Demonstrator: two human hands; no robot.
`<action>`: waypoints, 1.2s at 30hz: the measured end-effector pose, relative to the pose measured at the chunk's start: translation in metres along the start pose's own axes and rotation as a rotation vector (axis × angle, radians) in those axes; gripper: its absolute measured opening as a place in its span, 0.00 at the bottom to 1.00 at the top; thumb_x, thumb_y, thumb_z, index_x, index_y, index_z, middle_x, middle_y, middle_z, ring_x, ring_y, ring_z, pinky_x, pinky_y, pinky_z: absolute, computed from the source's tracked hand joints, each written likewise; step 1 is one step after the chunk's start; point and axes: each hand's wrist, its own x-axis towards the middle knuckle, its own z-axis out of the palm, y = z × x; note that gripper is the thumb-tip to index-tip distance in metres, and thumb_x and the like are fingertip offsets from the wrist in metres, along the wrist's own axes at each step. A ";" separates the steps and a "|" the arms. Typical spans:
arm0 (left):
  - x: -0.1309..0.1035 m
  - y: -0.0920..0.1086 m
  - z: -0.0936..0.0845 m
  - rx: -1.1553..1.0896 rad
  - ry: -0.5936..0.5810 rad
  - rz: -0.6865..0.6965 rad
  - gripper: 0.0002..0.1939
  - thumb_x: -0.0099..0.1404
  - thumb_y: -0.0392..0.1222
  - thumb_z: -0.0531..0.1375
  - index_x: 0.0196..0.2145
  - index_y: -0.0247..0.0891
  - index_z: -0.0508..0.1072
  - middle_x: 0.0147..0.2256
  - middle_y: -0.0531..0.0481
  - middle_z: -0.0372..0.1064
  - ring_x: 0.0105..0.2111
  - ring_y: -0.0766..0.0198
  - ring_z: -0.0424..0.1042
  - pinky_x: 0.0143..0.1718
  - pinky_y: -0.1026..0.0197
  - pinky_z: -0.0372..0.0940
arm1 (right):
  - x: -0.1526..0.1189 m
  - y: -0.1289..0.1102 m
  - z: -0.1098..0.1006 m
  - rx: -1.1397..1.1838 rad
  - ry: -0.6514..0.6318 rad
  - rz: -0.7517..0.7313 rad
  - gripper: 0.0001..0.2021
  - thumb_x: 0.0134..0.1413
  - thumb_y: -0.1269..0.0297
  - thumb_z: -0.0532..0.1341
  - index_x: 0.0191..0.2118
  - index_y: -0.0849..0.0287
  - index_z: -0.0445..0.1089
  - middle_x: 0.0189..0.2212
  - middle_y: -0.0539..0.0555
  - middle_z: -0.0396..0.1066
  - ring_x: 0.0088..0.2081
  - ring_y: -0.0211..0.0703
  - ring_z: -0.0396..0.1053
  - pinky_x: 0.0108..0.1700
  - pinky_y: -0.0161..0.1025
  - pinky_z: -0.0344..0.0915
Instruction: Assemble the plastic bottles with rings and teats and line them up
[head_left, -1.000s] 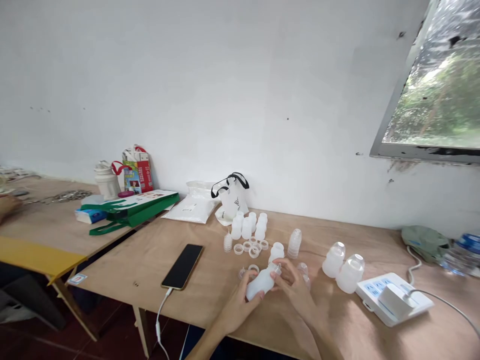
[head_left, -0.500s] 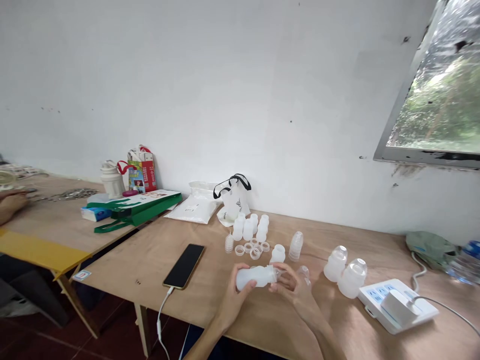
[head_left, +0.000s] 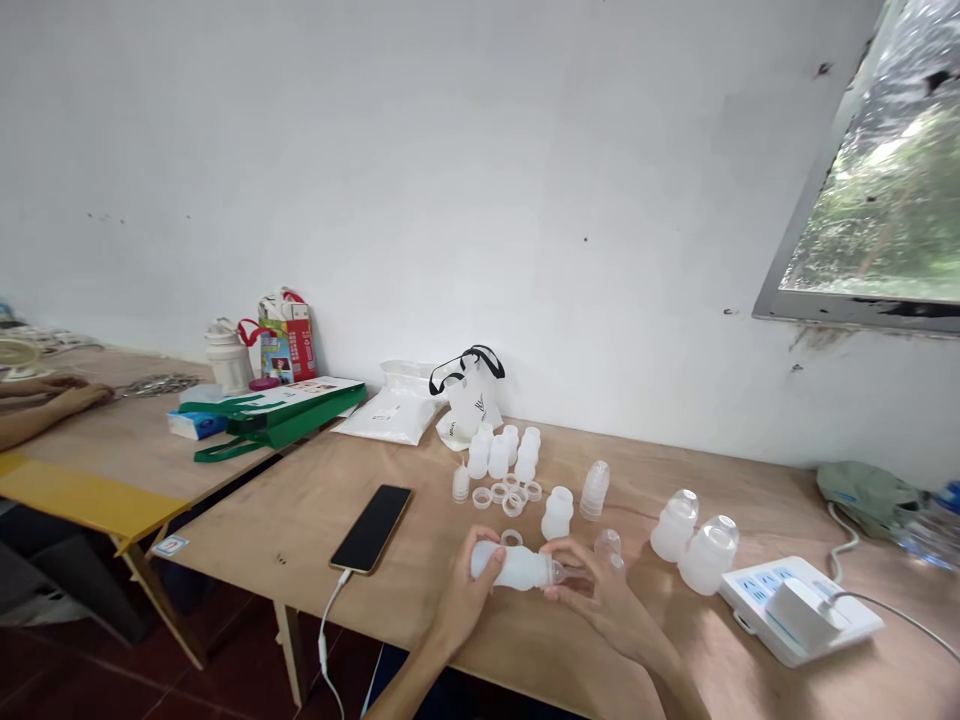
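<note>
My left hand [head_left: 469, 590] wraps round the body of a frosted white baby bottle [head_left: 517, 567], which lies on its side just above the table. At the bottle's right end, my right hand [head_left: 592, 590] pinches a clear teat [head_left: 557, 571] at the neck; its fingers partly hide it. A white ring [head_left: 511, 538] lies behind the bottle. Beyond my right fingers is a clear cap [head_left: 608, 546]. An open bottle [head_left: 557, 513] stands behind my hands, beside a stack of clear caps [head_left: 595, 490].
Several bottles [head_left: 499, 455], loose rings [head_left: 514, 495] and a small stack of teats [head_left: 460, 484] stand farther back. Two capped bottles [head_left: 707, 556] and a power strip [head_left: 795, 600] are at right. A charging phone [head_left: 373, 528] lies at left; another person's hands [head_left: 71, 395] are farther left.
The bottle's teat end has dipped slightly in my hands. A ring now shows behind it. The other person's hands have reached farther right. The view has shifted slightly.
</note>
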 end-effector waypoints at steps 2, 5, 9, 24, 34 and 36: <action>0.002 -0.002 -0.001 0.001 -0.006 -0.025 0.24 0.69 0.66 0.55 0.40 0.40 0.67 0.29 0.56 0.64 0.24 0.67 0.61 0.26 0.65 0.57 | -0.001 -0.002 0.001 -0.056 -0.007 -0.043 0.16 0.59 0.49 0.67 0.49 0.50 0.72 0.53 0.55 0.76 0.56 0.53 0.72 0.61 0.50 0.68; 0.002 0.000 -0.002 0.008 -0.025 -0.026 0.24 0.69 0.66 0.56 0.39 0.40 0.67 0.27 0.57 0.63 0.24 0.67 0.60 0.25 0.66 0.55 | -0.002 -0.001 0.001 -0.098 0.021 -0.080 0.16 0.60 0.49 0.67 0.49 0.50 0.73 0.55 0.55 0.75 0.58 0.54 0.71 0.62 0.52 0.66; -0.001 0.008 -0.003 0.041 -0.079 0.034 0.22 0.64 0.61 0.63 0.42 0.40 0.67 0.34 0.53 0.69 0.32 0.63 0.66 0.33 0.64 0.61 | 0.003 0.007 0.002 -0.041 0.074 -0.022 0.20 0.58 0.43 0.66 0.49 0.51 0.73 0.50 0.55 0.78 0.52 0.53 0.75 0.57 0.48 0.70; -0.003 0.006 -0.002 0.119 -0.036 0.097 0.23 0.61 0.58 0.65 0.45 0.40 0.68 0.39 0.49 0.72 0.36 0.59 0.70 0.37 0.60 0.64 | 0.009 0.020 0.002 0.169 0.115 0.009 0.25 0.50 0.46 0.73 0.51 0.51 0.74 0.47 0.54 0.77 0.39 0.45 0.76 0.36 0.38 0.73; -0.010 0.011 0.000 0.245 -0.102 0.192 0.24 0.62 0.57 0.66 0.49 0.40 0.68 0.47 0.43 0.74 0.41 0.55 0.74 0.39 0.59 0.68 | 0.028 0.031 0.020 0.285 0.200 0.130 0.29 0.43 0.30 0.68 0.29 0.55 0.70 0.21 0.46 0.66 0.18 0.38 0.65 0.18 0.37 0.68; -0.010 0.014 0.001 0.250 -0.120 0.153 0.26 0.62 0.57 0.66 0.50 0.40 0.67 0.48 0.43 0.74 0.39 0.56 0.74 0.37 0.60 0.68 | 0.021 0.023 0.014 0.230 0.238 0.061 0.26 0.47 0.34 0.68 0.33 0.54 0.72 0.26 0.48 0.70 0.23 0.41 0.70 0.23 0.38 0.72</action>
